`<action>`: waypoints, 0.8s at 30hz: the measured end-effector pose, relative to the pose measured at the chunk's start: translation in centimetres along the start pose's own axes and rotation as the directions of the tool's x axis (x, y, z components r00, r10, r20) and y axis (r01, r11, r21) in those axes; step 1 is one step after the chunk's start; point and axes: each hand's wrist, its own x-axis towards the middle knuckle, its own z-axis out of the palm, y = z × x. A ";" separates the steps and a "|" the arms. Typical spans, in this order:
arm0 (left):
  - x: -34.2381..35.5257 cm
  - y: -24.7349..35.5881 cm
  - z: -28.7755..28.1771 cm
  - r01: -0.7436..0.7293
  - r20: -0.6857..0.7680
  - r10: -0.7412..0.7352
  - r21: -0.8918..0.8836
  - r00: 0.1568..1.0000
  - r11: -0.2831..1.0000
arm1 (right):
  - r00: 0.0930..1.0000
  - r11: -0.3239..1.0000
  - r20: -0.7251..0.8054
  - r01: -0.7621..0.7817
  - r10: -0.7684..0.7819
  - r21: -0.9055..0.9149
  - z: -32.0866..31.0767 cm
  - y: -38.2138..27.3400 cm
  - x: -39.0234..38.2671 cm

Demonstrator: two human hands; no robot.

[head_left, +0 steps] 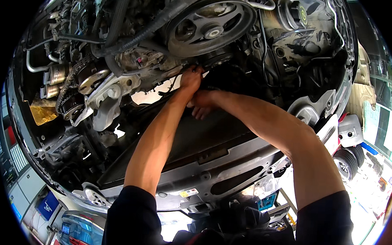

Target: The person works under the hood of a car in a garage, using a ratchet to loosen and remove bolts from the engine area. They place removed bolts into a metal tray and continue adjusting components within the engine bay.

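Both of my arms reach into a car's engine bay, below a large spoked belt pulley (214, 32). My left hand (192, 77) is closed, knuckles up, close under a smaller ribbed pulley (216, 57); what its fingers grip is hidden. My right hand (204, 102) lies just below, beside the left wrist. Its fingers curl downward, and whatever they hold cannot be made out. Under the hands stretches the dark top of the radiator area (191, 133). Left of them sits a grey metal bracket (112, 92) on the engine.
A grey front crossmember (202, 175) runs between my body and the engine. Timing chain and gears (81, 84) are exposed at the left. Hoses (143, 35) and pipes cross above. Outside the car are stacked wheels (346, 164) at right and a blue car (82, 229) at lower left.
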 end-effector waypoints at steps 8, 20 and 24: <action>-8.4 8.8 -6.3 -0.201 0.337 0.086 0.324 0.938 0.924 | 0.850 0.337 -0.052 0.150 -0.524 -0.930 4.0 -4.9 -15.1; -20.9 32.8 -2.2 -0.419 0.434 0.295 0.224 0.851 0.880 | 0.062 0.348 -0.352 0.379 -0.934 -0.857 4.4 5.4 -36.6; -21.6 35.2 -2.0 -0.529 0.399 0.415 0.238 0.818 0.815 | 0.131 0.799 -0.827 0.378 -0.547 -0.468 5.1 14.5 -42.9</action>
